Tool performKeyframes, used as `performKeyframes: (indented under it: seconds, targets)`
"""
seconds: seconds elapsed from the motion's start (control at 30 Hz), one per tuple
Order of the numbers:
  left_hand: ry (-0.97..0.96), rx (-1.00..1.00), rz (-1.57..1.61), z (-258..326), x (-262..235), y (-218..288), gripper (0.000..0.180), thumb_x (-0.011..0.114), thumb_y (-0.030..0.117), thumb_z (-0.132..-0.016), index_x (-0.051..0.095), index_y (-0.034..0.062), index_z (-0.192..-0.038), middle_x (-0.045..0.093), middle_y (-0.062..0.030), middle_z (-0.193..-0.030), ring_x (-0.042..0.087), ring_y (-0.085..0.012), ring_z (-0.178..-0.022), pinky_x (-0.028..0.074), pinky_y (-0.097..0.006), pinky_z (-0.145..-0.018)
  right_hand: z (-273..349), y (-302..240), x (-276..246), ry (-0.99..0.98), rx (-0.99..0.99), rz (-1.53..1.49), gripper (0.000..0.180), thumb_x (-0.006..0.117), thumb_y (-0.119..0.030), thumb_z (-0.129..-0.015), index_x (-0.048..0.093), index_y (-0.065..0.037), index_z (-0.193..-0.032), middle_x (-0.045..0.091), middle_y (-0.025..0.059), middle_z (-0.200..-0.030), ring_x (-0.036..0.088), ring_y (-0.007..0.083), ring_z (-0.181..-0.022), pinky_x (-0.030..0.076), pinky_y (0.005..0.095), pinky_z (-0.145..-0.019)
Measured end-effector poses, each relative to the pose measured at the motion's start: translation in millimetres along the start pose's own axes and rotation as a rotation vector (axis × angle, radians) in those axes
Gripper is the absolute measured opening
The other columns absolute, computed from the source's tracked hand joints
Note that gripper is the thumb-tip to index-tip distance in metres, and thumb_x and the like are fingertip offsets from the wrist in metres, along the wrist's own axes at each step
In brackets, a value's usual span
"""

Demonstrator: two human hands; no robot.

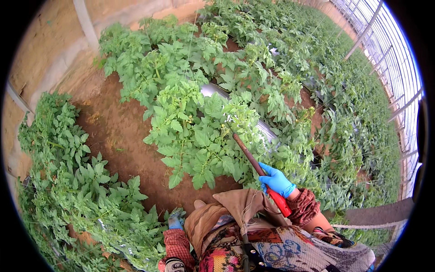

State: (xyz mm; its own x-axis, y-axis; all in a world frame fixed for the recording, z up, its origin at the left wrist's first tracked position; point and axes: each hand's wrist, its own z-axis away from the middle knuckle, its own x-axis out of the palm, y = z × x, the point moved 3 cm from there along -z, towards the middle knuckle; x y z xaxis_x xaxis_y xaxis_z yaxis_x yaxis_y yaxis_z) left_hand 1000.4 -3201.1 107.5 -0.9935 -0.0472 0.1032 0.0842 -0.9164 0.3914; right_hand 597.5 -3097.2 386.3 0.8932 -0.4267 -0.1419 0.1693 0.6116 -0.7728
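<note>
Rod [248,154], reddish, slanting into tomato plants [195,131]: right hand [276,181] grip clamped around it. Left hand [175,222] low among leaves; grip state unclear.

Both hands wore bright blue gloves: the right hand [276,180] at lower right of centre, the left hand [175,222] at lower centre. Sleeves were knitted, red-patterned. A tan cloth and a multicoloured patchwork garment covered the torso at the bottom edge.
</note>
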Motion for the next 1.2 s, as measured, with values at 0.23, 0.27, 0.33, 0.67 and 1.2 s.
performKeyframes:
  seconds: [0.23,0.27,0.33,0.67,1.2]
  targets:
    - [0.039,0.08,0.029,12.5,6.8,16.5,0.026,0.047,0.015,-0.087,0.062,0.0084,-0.106,0.064,-0.0068,-0.077,0.034,-0.0089,-0.041,0.026,-0.024,-0.037,-15.5,-8.5,-16.1,-0.078,0.069,0.063,0.058,0.054,-0.003,-0.085,0.033,-0.008,-0.138,0.057,0.0038,-0.067,0.053,0.0114,-0.05,0.047,0.0275,-0.047]
    - [0.061,0.106,0.04,13.9,4.5,14.9,0.022,0.047,0.015,-0.086,0.062,0.0087,-0.1,0.06,-0.0047,-0.071,0.034,-0.009,-0.04,0.026,-0.025,-0.037,-18.6,-8.6,-18.6,-0.094,0.068,0.067,0.058,0.053,-0.002,-0.085,0.031,-0.008,-0.139,0.056,0.0038,-0.067,0.053,0.0119,-0.05,0.047,0.0277,-0.047]
    - [0.106,0.157,0.062,16.3,0.4,8.0,0.018,0.045,0.016,-0.086,0.062,0.0093,-0.088,0.052,-0.0005,-0.06,0.033,-0.0093,-0.04,0.025,-0.025,-0.037,-22.8,-10.0,-26.1,-0.118,0.068,0.085,0.059,0.052,-0.001,-0.085,0.03,-0.008,-0.14,0.056,0.0037,-0.066,0.053,0.0123,-0.05,0.046,0.0276,-0.047]
    - [0.088,0.287,-0.031,7.8,28.1,-23.9,0.019,0.043,0.016,-0.088,0.058,0.0098,-0.076,0.052,-0.0005,-0.058,0.033,-0.0094,-0.039,0.022,-0.025,-0.036,-5.4,-20.9,-64.8,-0.185,0.082,-0.029,0.058,0.051,-0.001,-0.086,0.029,-0.007,-0.14,0.057,0.0039,-0.071,0.053,0.0108,-0.052,0.047,0.0262,-0.049]
    - [0.141,0.111,0.118,22.9,82.3,-10.3,0.023,0.047,0.017,-0.089,0.067,0.0068,-0.094,0.064,-0.0037,-0.07,0.032,-0.009,-0.038,0.021,-0.025,-0.035,-14.0,-7.4,-89.3,-0.171,0.103,0.023,0.057,0.051,-0.003,-0.086,0.031,-0.009,-0.14,0.059,0.0047,-0.071,0.054,0.011,-0.052,0.049,0.0262,-0.05]
